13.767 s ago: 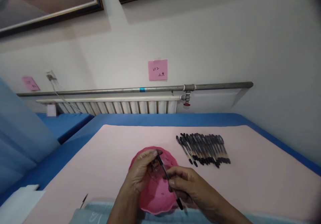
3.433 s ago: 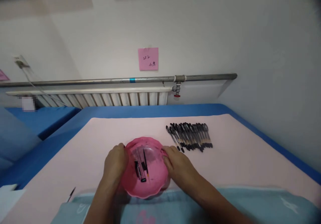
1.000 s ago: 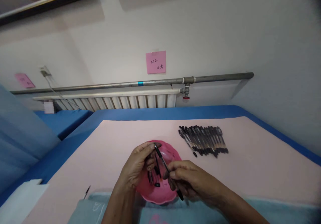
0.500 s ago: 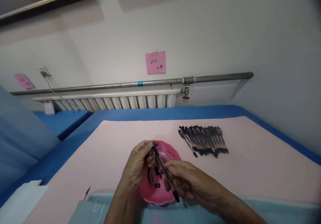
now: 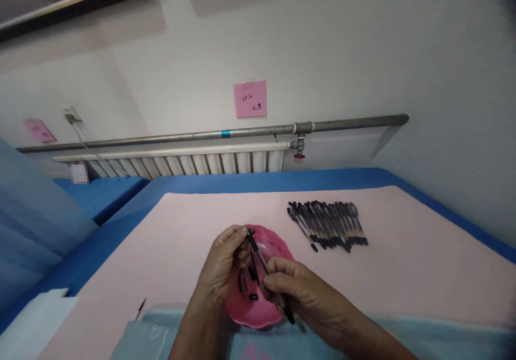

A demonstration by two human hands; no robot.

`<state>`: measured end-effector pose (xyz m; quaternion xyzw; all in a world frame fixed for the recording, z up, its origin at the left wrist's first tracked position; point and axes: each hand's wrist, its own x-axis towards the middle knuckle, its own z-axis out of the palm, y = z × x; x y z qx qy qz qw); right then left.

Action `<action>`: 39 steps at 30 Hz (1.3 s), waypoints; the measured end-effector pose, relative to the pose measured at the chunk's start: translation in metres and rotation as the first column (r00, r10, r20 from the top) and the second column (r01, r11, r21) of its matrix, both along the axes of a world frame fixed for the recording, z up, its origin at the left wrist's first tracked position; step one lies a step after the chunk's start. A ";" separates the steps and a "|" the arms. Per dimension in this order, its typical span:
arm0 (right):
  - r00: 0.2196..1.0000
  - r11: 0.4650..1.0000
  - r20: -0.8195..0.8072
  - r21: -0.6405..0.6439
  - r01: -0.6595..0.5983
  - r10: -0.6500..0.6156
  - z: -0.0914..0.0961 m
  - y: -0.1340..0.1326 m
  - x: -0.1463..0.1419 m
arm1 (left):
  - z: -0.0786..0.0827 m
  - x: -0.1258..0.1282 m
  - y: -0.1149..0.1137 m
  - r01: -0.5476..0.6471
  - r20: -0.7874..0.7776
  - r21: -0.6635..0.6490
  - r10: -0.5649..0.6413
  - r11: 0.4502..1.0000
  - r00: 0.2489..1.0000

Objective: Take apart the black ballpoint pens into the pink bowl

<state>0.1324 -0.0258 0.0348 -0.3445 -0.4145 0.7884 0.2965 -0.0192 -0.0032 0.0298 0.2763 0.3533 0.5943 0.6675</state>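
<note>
Above a pink scalloped bowl (image 5: 262, 317), a black-and-clear pen (image 5: 262, 260) is held at a slant between both hands. My left hand (image 5: 223, 260) pinches its upper end with thumb and fingers. Lower along the barrel, my right hand (image 5: 296, 285) grips it, thumb on top, and the black lower end sticks out below the fingers. Inside the bowl lie a few dark pen parts (image 5: 248, 285), some partly hidden by my left hand. Beyond the bowl to the right, many similar black pens (image 5: 328, 225) lie side by side in a row.
A pink sheet (image 5: 193, 209) covers the blue table (image 5: 266, 181). Along the near edge lies a light blue cloth (image 5: 153, 333), with a thin dark-tipped piece (image 5: 141, 308) beside it. White paper or board (image 5: 40, 317) is at the left. Behind stands a radiator (image 5: 226, 164) with a pipe.
My right hand has shifted its grip on the pen, thumb now flatter across the barrel. The pen's lower end has moved slightly right. My left hand stays nearly still.
</note>
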 end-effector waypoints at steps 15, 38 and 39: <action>0.998 0.996 0.019 -0.074 -0.051 0.052 0.000 0.003 0.003 | 0.000 -0.001 0.000 0.018 -0.025 0.005 -0.018 1.000 1.000; 0.968 1.000 0.251 0.003 0.011 -0.011 0.006 0.008 0.009 | -0.002 -0.029 0.003 -0.062 -0.571 -0.074 0.009 0.995 0.821; 0.969 1.000 0.248 -0.004 0.018 -0.016 0.007 0.009 0.008 | -0.004 -0.029 0.002 -0.025 -0.622 -0.088 -0.035 0.996 0.782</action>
